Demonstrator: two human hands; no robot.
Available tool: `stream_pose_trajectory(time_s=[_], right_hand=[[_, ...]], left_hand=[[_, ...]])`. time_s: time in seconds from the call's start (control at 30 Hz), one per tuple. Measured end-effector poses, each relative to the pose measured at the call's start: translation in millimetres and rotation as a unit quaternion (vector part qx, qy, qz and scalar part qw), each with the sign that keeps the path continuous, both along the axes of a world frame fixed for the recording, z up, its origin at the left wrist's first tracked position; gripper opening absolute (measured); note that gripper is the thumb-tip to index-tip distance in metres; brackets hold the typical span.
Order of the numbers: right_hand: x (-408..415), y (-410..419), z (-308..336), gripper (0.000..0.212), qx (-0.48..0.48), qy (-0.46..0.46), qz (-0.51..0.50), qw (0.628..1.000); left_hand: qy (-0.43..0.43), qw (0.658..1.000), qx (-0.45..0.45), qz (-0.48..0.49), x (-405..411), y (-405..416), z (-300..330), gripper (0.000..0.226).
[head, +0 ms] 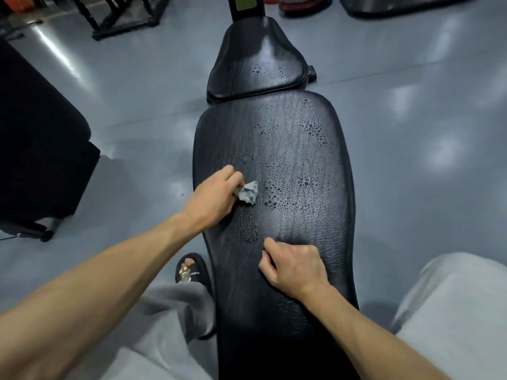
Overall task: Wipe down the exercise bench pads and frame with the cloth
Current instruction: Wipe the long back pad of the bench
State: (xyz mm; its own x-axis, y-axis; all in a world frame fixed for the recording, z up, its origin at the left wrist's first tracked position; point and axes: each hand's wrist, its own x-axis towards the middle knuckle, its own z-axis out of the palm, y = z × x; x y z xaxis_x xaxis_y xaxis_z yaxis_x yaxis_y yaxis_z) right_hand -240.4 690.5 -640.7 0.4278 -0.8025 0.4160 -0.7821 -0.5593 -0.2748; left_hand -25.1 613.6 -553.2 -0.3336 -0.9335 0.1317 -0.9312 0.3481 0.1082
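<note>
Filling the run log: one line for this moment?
left hand grips grey cloth | cloth on long bench pad | right hand rests on pad | droplets remain

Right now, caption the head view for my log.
Left hand wipes wet back pad with cloth; right hand braces.
</note>
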Motion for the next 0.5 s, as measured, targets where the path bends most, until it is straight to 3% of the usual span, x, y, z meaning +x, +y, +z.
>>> stream_pose_trajectory(time_s=[0.13,0.2,0.33,0.4,0.5], right_hand=[[1.6,1.3,1.8,0.022,0.001,0.014,-0.007,1.0],[2.0,1.8,2.5,0.022,0.005,0.013,-0.005,1.0],[2.5,1.7,5.1,0.023,0.019,0.025,-0.011,0.999],[2.7,2.5,6.0,0.024,0.027,0.032,-0.012,0.999],[2.8,2.4,6.8,0.023,0.038,0.04,-0.008,0.998]], left_hand=[[-0.061,0.978,0.04,-0.197,-1.4,24.8,-5.5,0.021],[-0.059,0.98,0.026,-0.186,7.8,7.7,-1.3,0.022],[-0.009,0.999,-0.026,-0.038,26.2,-35.6,3.1,0.022],[0.0,0.997,-0.031,-0.074,22.4,-27.6,-2.9,0.022],[-0.033,0.974,0.019,-0.225,14.2,4.5,-6.7,0.021]])
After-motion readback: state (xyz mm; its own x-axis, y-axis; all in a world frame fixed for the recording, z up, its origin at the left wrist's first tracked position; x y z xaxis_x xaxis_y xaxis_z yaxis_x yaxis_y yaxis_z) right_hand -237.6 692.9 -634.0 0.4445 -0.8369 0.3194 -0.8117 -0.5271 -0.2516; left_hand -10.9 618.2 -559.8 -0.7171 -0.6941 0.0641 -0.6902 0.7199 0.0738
